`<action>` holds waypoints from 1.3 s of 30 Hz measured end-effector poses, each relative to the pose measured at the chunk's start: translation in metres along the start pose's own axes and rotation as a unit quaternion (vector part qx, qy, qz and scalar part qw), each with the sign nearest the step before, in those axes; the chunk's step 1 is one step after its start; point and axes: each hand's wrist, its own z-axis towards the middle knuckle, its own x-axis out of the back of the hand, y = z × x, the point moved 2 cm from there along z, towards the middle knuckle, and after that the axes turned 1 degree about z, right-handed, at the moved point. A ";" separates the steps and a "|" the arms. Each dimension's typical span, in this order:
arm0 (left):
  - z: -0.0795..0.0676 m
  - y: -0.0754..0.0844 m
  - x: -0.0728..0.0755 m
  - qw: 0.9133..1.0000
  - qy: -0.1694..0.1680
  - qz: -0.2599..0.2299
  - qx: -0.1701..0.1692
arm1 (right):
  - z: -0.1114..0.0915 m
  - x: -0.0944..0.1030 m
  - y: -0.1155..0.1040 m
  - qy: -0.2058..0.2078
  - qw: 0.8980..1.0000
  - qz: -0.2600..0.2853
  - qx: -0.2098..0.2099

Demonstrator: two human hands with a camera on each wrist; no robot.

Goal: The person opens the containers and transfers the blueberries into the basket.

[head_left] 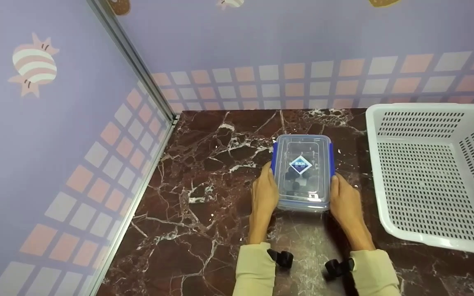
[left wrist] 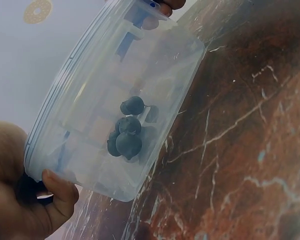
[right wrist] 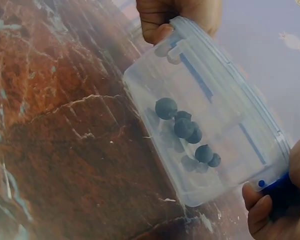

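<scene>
A clear plastic food container point(head_left: 303, 191) with a lid and blue side latches is between both hands. My left hand point(head_left: 265, 191) grips its left side, and the fingers point(left wrist: 60, 195) curl by the latch in the left wrist view. On the opposite side, my right hand point(head_left: 345, 201) holds the container at the other blue latch point(right wrist: 280, 192). A blue and white diamond label point(head_left: 300, 164) is on the lid. Through the walls show several dark round fruit-like pieces point(left wrist: 129, 142), lying loose on the bottom. Whether the container touches the table I cannot tell.
A white perforated plastic basket point(head_left: 426, 181) stands to the right on the dark red marbled tabletop point(head_left: 204, 164). Purple patterned walls point(head_left: 241, 37) border the table at the back and left. Dark straps with small black devices point(head_left: 284, 260) sit at both sleeve cuffs.
</scene>
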 end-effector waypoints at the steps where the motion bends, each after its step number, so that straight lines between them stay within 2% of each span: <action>1: 0.000 0.000 0.001 1.000 0.000 0.000 0.001 | 0.000 -0.001 0.000 0.007 1.000 0.002 0.004; 4: 0.000 -0.001 0.001 1.000 -0.002 -0.003 0.003 | 0.000 -0.003 0.001 0.027 1.000 0.013 0.000; 7: 0.001 -0.001 0.002 1.000 0.001 -0.005 0.005 | 0.000 -0.006 0.005 0.039 0.998 0.033 -0.035; 10: 0.001 -0.001 0.002 1.000 -0.001 -0.005 0.002 | -0.001 -0.006 0.010 0.040 0.994 0.054 -0.081; 13: 0.002 -0.001 0.001 1.000 -0.007 -0.011 0.006 | -0.001 -0.005 0.013 0.027 0.994 0.058 -0.093; 17: 0.003 -0.003 0.001 0.999 -0.002 -0.026 0.024 | 0.001 -0.001 0.012 0.024 0.997 0.044 -0.067; 21: 0.002 -0.004 0.000 0.999 -0.002 -0.024 0.039 | 0.000 0.002 0.008 0.079 0.995 0.037 -0.041; 24: 0.002 -0.004 0.000 0.999 0.001 -0.007 0.035 | -0.002 0.002 0.003 0.111 0.993 0.042 -0.023; 32: 0.004 -0.001 0.001 0.999 -0.004 0.030 0.022 | -0.003 -0.003 -0.003 0.100 0.994 0.038 -0.014; 36: 0.007 -0.004 0.000 0.999 0.009 0.029 0.030 | -0.001 -0.003 -0.004 0.098 0.994 0.040 -0.007; 39: 0.008 -0.010 0.000 0.998 0.018 0.016 0.051 | -0.002 -0.004 -0.004 0.096 0.994 0.044 -0.005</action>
